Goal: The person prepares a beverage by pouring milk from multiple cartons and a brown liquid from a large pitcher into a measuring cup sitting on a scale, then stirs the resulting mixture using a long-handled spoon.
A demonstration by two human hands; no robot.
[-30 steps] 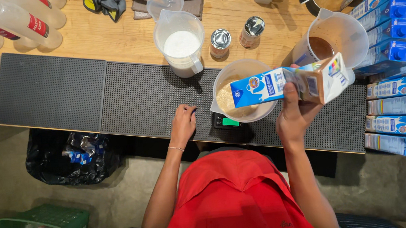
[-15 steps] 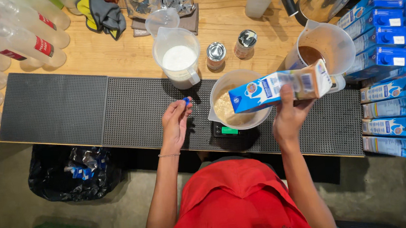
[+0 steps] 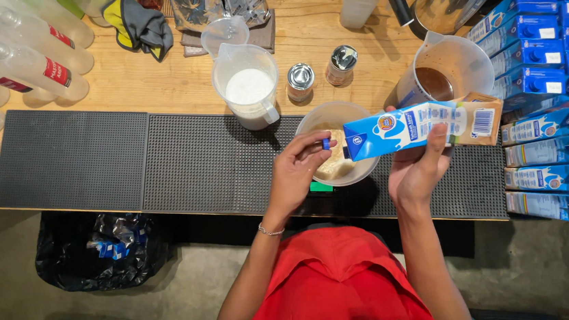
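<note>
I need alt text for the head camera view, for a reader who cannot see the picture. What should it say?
Seen from above, a person in a red shirt holds a blue and white carton sideways in the right hand over a white bowl, while the left hand pinches a small blue cap near its spout. A jug of white liquid and stacked blue cartons stand on the wooden counter.

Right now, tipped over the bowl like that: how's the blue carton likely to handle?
The blue carton, held sideways by the right hand, is probably light paperboard that dents if squeezed. Its flat sides shouldn't roll. The left hand holds the small blue cap, so it likely spills easily.
</note>
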